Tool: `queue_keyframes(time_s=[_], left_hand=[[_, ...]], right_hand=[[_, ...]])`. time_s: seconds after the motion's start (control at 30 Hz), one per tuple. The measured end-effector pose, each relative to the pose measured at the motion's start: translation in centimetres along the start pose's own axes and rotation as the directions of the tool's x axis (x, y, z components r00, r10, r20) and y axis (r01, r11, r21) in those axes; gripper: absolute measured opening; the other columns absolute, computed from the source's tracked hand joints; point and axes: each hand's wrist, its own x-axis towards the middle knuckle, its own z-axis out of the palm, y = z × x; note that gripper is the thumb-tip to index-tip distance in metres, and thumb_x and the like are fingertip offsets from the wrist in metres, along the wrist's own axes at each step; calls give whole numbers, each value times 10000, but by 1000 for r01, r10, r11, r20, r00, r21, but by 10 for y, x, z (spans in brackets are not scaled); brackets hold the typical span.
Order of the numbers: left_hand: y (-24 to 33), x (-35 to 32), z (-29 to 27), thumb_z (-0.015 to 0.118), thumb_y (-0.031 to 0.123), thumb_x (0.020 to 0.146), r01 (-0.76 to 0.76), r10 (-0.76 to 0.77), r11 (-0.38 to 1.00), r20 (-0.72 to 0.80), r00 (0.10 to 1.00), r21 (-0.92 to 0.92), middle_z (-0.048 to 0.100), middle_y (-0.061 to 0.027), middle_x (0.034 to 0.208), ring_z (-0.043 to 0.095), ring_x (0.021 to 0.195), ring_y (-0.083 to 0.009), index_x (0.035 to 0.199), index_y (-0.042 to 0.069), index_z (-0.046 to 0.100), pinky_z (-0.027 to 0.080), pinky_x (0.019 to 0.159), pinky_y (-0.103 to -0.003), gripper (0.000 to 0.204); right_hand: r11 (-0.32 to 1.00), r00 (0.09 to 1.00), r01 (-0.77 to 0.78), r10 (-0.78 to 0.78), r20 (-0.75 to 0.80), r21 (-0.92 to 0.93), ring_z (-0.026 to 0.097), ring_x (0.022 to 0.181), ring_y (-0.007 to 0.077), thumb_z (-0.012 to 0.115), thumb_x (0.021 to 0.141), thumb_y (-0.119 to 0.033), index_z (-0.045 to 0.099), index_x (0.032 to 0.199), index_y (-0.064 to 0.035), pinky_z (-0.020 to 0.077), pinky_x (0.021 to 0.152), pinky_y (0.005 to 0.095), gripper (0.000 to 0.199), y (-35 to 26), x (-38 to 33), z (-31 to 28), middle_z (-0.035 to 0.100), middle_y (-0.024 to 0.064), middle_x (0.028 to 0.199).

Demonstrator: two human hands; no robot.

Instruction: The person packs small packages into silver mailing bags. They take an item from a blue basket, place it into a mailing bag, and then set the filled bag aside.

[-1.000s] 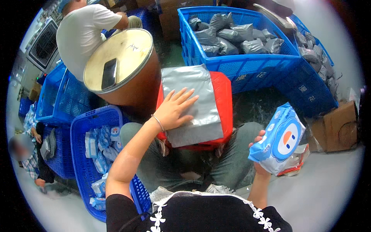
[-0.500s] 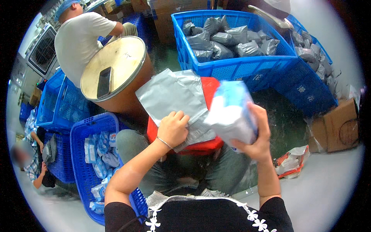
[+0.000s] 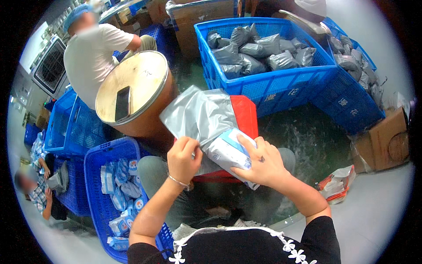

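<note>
Fingers of your right hand (image 3: pixel 266 165) spread over and grip a plump, soft-sided, blue-and-white plastic pack (image 3: pixel 228 149), its film slightly creased. Your left hand (image 3: pixel 184 160) has its fingers curled, pinching the near edge of a glossy silver-grey plastic mailer bag (image 3: pixel 200 114). The pack lies tilted at the bag's mouth, its far end under the thin, rippled film. Both rest above a smooth red plastic stool (image 3: pixel 247 115) between your knees.

Beside your left leg sits a deep-blue plastic basket (image 3: pixel 97 193) with latticed sides and rounded corners, holding soft blue-and-white packets (image 3: pixel 109 178). Beyond it, a brown cylindrical drum (image 3: pixel 151 125) carries a pale, round, rimmed lid (image 3: pixel 140 79), and a flat black phone (image 3: pixel 123 103) lies on that. Ahead to the right, a bright-blue mesh-walled plastic crate (image 3: pixel 272 81) is heaped with lumpy, wrinkled grey parcels (image 3: pixel 259 48); farther right stands a brown cardboard box (image 3: pixel 387 141).
</note>
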Motion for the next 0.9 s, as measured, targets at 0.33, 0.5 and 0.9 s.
queue_keyframes(time_s=[0.33, 0.5, 0.9], left_hand=[[30, -37, 24, 668, 38, 712, -316, 315, 949, -89, 945, 4, 579, -98, 965, 590, 883, -274, 993, 42, 632, 477, 814, -419, 283], [55, -36, 49, 565, -60, 784, 304, -509, 822, -381, 772, -482, 530, -216, 1269, 499, 1222, -344, 1228, 9, 550, 399, 1020, -426, 450], [65, -76, 70, 510, -40, 853, 818, -354, -216, 823, 444, -534, 666, -131, 1099, 654, 986, -226, 1182, -63, 588, 527, 868, -361, 338]], right_hand=[[998, 999, 40, -40, -11, 42, 577, 901, 361, 806, 621, -433, 516, 1409, -234, 493, 791, 441, 862, -2, 8, 2, 529, 191, 983], [933, 949, 61, 57, -310, 355, 559, 960, 323, 863, 559, -315, 610, 1324, -198, 472, 872, 398, 815, -11, -8, 11, 526, 154, 1030], [925, 873, -247, 341, -348, 287, 523, 1152, 396, 882, 546, -385, 398, 1470, -132, 420, 985, 461, 1073, -25, -7, 13, 463, 224, 1293]])
